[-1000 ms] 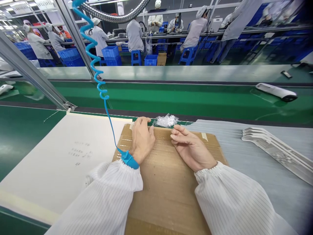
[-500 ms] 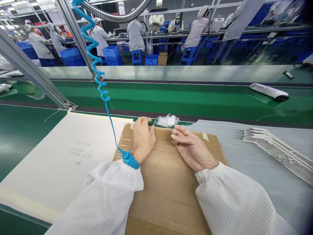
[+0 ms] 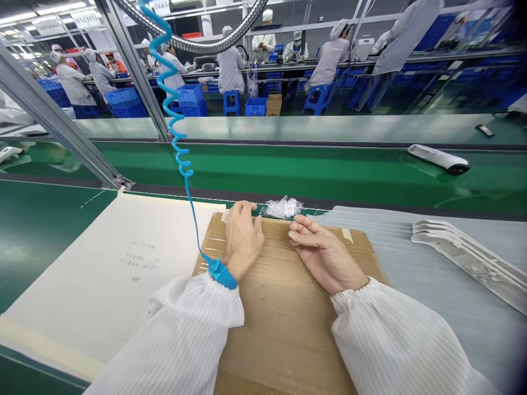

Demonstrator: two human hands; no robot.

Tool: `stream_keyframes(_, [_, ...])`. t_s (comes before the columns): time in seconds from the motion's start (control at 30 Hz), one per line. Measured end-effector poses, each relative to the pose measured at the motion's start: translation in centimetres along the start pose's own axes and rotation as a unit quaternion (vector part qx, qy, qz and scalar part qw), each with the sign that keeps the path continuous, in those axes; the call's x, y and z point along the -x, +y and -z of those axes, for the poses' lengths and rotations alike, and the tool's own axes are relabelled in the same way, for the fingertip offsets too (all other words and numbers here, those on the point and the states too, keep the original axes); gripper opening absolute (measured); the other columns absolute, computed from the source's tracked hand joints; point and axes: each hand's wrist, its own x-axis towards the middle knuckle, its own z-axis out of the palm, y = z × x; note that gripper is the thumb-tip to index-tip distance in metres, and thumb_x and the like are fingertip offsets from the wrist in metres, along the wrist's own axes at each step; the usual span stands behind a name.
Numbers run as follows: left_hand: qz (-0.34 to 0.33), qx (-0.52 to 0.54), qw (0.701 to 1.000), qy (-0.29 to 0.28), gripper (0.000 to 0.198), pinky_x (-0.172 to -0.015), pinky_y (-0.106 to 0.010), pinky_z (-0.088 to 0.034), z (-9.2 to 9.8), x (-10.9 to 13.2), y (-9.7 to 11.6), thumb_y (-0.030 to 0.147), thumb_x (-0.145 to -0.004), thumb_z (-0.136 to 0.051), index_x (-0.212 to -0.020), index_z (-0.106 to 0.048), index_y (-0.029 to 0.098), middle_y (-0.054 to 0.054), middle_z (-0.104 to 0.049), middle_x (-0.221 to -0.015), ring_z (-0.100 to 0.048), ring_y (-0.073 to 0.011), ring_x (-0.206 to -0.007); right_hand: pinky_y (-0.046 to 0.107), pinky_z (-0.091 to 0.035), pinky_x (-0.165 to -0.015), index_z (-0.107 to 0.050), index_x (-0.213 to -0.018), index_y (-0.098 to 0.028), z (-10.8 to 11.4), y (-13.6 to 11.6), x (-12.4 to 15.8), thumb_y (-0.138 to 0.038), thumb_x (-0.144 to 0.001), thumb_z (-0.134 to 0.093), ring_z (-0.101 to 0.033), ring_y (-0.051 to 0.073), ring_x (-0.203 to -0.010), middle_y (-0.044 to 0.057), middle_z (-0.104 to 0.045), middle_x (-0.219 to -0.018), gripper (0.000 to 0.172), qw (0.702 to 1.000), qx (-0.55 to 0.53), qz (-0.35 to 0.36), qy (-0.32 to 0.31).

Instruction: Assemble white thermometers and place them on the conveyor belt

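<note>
A brown cardboard sheet (image 3: 284,307) lies flat in front of me, with bits of tape near its far corners. Over its far left part is my left hand (image 3: 244,236), fingers loosely bent toward the far edge and thumb apart from them; no object shows in it. A blue wrist strap (image 3: 221,272) circles that wrist, joined to a coiled blue cord (image 3: 177,137). My right hand (image 3: 327,253) rests on its side above the far right part, palm turned inward, fingers half curled and holding nothing visible. Just past the edge between both hands sits crumpled clear plastic (image 3: 283,207).
White paper with handwriting (image 3: 94,274) is taped down on the left. Several white plastic parts (image 3: 465,252) lie on grey foam sheeting (image 3: 411,263) at right. Beyond runs a green belt (image 3: 308,173) carrying a white handheld device (image 3: 438,159). A metal post (image 3: 69,109) slants at left; co-workers sit farther back.
The view has shifted slightly, so the scene sits a little lower in the picture. Both hands keep nearly the same pose over the cardboard.
</note>
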Motion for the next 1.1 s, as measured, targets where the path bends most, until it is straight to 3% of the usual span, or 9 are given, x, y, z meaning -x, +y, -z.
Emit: stream_keyframes(1.1, [0.002, -0.004, 1.000, 0.003, 0.019, -0.099, -0.046, -0.049, -0.08, 0.00, -0.03, 0.008, -0.089, -0.058, -0.104, -0.059, 0.019, -0.010, -0.065, -0.112, -0.062, -0.0267, -0.109, 0.025, -0.048, -0.072, -0.075, -0.087, -0.022, -0.01, -0.05, 0.07, -0.010, -0.053, -0.093, -0.054, 0.012, -0.077, -0.002, -0.065, -0.085, 0.040, 1.000, 0.008, -0.006, -0.002])
